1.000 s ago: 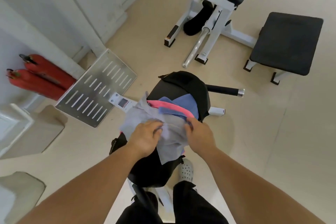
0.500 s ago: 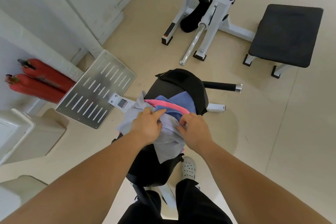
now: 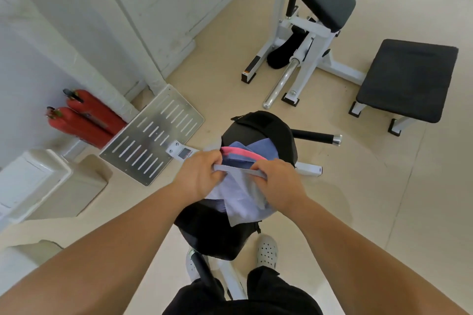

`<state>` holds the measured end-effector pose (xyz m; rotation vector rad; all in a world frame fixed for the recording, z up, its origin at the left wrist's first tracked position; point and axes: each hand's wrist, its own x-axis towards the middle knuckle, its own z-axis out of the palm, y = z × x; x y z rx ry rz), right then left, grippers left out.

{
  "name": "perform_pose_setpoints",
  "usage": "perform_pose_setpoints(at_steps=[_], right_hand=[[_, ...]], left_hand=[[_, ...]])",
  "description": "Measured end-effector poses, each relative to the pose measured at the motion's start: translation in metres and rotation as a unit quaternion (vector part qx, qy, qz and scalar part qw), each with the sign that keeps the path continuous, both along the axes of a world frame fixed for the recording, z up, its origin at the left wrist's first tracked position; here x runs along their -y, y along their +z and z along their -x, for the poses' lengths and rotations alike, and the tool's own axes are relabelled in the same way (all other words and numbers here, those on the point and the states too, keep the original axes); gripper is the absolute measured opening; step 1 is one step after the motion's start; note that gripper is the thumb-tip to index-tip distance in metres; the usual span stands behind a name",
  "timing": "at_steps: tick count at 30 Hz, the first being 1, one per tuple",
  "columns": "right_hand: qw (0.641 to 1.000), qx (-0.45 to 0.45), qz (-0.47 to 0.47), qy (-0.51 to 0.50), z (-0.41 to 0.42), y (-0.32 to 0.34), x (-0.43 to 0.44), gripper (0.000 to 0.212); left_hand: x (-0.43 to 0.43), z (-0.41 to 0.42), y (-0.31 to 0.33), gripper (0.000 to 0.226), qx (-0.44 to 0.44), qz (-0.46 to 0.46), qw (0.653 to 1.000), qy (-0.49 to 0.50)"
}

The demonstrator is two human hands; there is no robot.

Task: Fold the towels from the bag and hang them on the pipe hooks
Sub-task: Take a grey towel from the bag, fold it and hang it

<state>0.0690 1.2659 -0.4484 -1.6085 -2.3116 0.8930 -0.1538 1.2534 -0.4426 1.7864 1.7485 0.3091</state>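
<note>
Pinching top hem of grey towel with left hand and right hand, fingers clamped on cloth, hem taut above open bag, rest draped over bag front. Risks: mismatched corners giving crooked fold; loose pinch dropping cloth onto floor

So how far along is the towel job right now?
Done: nothing that shows; no folded or hung towel is in view. In hand: the left hand and right hand pinch the top edge of a grey towel above the bag. Left: folding it, then the pink towel and blue towel lying in the bag; the hooks are out of view.
</note>
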Motion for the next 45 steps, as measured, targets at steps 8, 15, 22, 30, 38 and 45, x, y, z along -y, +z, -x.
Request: perform_pose_setpoints(at_steps=[8, 15, 22, 30, 38, 45], right_hand=[[0.987, -0.145, -0.008, 0.075, 0.031, 0.067, -0.013, 0.012], [0.963, -0.221, 0.013, 0.155, 0.073, 0.160, 0.005, 0.014], [0.957, -0.265, -0.094, 0.069, 0.132, 0.217, 0.045, 0.016], [0.935, -0.288, -0.163, -0.129, 0.174, 0.229, 0.083, 0.009], [0.973, -0.212, -0.031, -0.084, 0.216, 0.173, 0.152, 0.010], [0.980, -0.142, 0.066, 0.126, 0.263, 0.146, 0.219, 0.037]], left_hand=[[0.047, 0.045, 0.065, 0.014, 0.002, -0.039, 0.983, 0.177], [0.097, 0.099, 0.102, 0.041, 0.121, -0.034, 0.951, 0.282], [0.155, 0.170, 0.100, 0.026, 0.185, -0.065, 0.924, 0.328], [0.246, 0.258, 0.096, 0.042, 0.205, -0.014, 0.920, 0.333], [0.285, 0.258, 0.099, 0.040, 0.294, -0.009, 0.893, 0.341], [0.297, 0.210, 0.135, 0.032, 0.286, -0.009, 0.922, 0.260]])
